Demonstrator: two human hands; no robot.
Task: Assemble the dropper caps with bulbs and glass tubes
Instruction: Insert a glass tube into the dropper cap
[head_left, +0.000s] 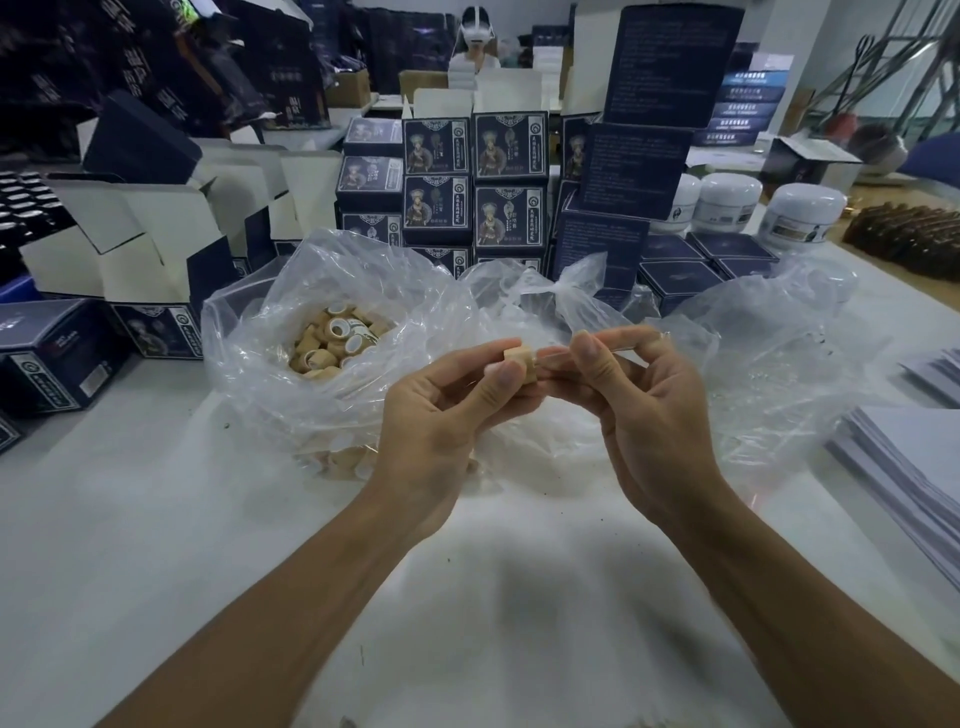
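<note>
The glass tube (621, 349) at centre frame is nearly lost: clear against clear plastic, its ends covered by the fingers of the right hand (639, 395). The tan cap (521, 362) shows one corner only, the rest behind the left hand (447, 410); whether a bulb sits in it cannot be told. Lower caps in the plastic bag (332, 364) blur behind crumpled film. The paper stack (904, 467) is cut by the right edge. Box print is too small to read.
</note>
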